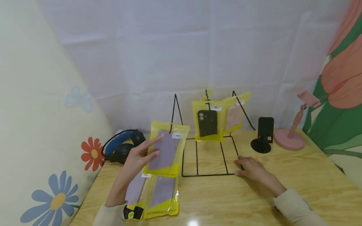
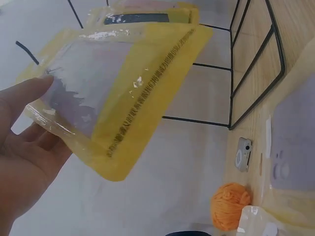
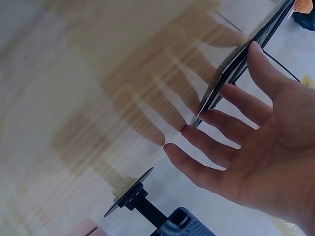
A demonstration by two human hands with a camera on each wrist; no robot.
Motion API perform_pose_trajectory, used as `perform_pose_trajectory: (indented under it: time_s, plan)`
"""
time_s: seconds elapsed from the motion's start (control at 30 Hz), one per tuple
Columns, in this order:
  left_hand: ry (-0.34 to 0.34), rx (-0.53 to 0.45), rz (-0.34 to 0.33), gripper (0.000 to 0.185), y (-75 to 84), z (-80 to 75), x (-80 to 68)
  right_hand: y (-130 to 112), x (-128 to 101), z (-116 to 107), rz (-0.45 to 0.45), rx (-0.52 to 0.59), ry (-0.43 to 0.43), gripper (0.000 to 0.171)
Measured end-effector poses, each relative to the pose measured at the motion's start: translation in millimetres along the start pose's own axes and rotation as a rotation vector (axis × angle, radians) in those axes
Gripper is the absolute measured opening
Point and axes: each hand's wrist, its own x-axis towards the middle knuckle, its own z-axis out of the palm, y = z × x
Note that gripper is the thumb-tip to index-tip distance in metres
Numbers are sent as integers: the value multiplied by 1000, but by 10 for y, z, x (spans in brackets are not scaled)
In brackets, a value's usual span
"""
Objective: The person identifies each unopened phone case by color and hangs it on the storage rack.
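The left hand pinches a yellow packet with a lilac phone case between thumb and fingers, lifted above the table near its left edge. Two similar packets lie flat below it. The right hand, fingers straight, rests on the front right corner of the black wire rack.

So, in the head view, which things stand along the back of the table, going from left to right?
Headphones → yellow pouch held up by the left hand → black wire rack with hanging pouches → black phone stand → pink phone holder.
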Motion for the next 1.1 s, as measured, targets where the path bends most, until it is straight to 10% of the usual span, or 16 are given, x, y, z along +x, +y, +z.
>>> perform_pose_trajectory:
  time_s: [0.2,0.6,0.9,1.1]
  plan:
    - [-54,-47,-101,47,-2,-2,360,-11,15,7,4,-12,13,52]
    - [-21,-198,-297,49,-675,55,963,-96,55,28,18,35,-12,51]
    - [-29,-388,-329,44,-633,45,1095,-88,45,71,13,18,4,51]
    - [78,-327,-257,40,-502,6,971,-32,38,72,31,6,7,50]
